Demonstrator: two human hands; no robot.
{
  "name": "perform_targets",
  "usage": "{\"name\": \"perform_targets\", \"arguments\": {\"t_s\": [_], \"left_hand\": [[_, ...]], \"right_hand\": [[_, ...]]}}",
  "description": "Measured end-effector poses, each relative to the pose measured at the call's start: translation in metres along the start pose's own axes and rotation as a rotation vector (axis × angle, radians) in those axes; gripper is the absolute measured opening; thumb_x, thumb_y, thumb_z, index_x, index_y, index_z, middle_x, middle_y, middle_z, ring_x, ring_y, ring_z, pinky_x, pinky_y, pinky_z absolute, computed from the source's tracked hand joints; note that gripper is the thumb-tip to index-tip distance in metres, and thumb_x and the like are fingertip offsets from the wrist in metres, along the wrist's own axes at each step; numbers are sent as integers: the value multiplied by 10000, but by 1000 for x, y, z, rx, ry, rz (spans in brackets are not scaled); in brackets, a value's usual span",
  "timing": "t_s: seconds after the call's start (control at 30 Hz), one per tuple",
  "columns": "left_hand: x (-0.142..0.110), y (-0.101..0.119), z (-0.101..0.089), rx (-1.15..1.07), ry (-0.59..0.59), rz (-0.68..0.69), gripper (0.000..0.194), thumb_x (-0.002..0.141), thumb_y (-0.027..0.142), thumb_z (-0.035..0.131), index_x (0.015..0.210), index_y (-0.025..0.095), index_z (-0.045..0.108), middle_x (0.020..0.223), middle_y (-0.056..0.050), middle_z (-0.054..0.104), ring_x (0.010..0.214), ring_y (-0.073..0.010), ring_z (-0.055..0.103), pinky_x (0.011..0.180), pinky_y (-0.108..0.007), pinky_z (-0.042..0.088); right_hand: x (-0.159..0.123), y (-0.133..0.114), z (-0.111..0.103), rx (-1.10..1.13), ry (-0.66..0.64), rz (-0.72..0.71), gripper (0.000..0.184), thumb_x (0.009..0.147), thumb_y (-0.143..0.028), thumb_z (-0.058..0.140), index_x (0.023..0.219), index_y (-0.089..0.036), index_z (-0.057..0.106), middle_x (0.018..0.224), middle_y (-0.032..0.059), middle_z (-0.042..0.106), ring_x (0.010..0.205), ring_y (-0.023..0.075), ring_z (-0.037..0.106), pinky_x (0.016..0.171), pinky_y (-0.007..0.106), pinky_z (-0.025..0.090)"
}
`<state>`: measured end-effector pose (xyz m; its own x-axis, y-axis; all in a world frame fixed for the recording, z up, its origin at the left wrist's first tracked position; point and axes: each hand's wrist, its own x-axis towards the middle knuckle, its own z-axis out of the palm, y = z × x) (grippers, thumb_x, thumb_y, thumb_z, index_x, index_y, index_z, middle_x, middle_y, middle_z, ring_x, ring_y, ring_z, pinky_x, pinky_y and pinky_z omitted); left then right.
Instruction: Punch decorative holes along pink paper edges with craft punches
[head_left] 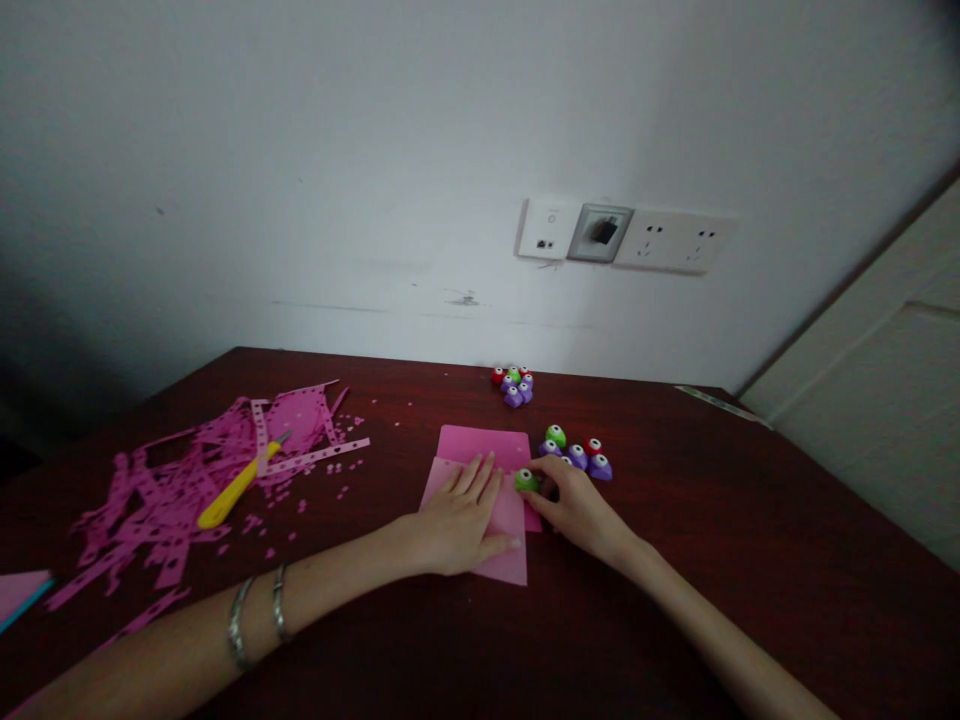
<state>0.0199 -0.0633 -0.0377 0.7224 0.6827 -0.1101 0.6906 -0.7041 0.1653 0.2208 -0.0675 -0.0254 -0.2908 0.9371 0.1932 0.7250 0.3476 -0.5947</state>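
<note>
My left hand [463,520] lies flat with fingers stretched out on a folded pink sheet of paper [480,448] in the middle of the dark wooden table [712,560]. My right hand [574,505] grips a small green-topped paper punch [525,480] at the right edge of the pink paper. Just behind it sit a few more small punches [577,452] with green, red and purple parts.
A pile of pink paper strips and scraps [187,480] with a yellow-handled cutter [236,488] lies on the left. Another cluster of small punches [514,385] stands near the wall. Wall sockets [622,235] are above. More paper [22,590] lies at the left edge.
</note>
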Motion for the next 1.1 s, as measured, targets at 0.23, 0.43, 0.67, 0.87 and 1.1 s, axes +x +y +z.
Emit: {"name": "perform_targets", "arguments": {"t_s": [0.23, 0.43, 0.67, 0.87, 1.1], "left_hand": [[0, 1, 3, -3, 25, -10, 779, 845, 627, 155, 1409, 100, 52, 1467, -143, 33, 1345, -280, -5, 1068, -432, 80], [1, 0, 3, -34, 41, 12, 780, 843, 633, 144, 1410, 103, 59, 1467, -148, 35, 1342, -281, -34, 1073, -431, 67], [4, -3, -4, -59, 4, 22, 767, 852, 615, 139, 1409, 96, 47, 1465, -148, 8, 1342, -277, -27, 1074, -424, 84], [11, -7, -8, -71, -20, 8, 747, 862, 600, 129, 1408, 94, 69, 1462, -159, 2, 1341, -284, -27, 1076, -432, 73], [15, -9, -17, -104, -6, -41, 730, 864, 592, 153, 1406, 104, 115, 1466, -137, 26, 1341, -293, -15, 1069, -459, 75]], "right_hand": [[1, 9, -6, -5, 7, 38, 174, 763, -238, 544, 909, -153, 583, 825, 57, 594, 619, 147, 521, 574, 255, 423], [3, 20, -12, -156, 88, 113, 244, 748, -263, 541, 946, -127, 586, 825, 76, 611, 636, 177, 538, 602, 281, 417], [3, 30, -19, -247, 108, 162, 211, 762, -254, 514, 922, -141, 590, 880, 90, 627, 718, 199, 579, 636, 280, 417], [4, 37, -26, -348, 129, 209, 201, 779, -257, 502, 915, -135, 586, 903, 104, 625, 795, 224, 588, 709, 299, 418], [2, 35, -27, -489, 163, 176, 260, 783, -229, 517, 1014, -115, 555, 1025, 135, 604, 903, 239, 589, 743, 293, 417]]}}
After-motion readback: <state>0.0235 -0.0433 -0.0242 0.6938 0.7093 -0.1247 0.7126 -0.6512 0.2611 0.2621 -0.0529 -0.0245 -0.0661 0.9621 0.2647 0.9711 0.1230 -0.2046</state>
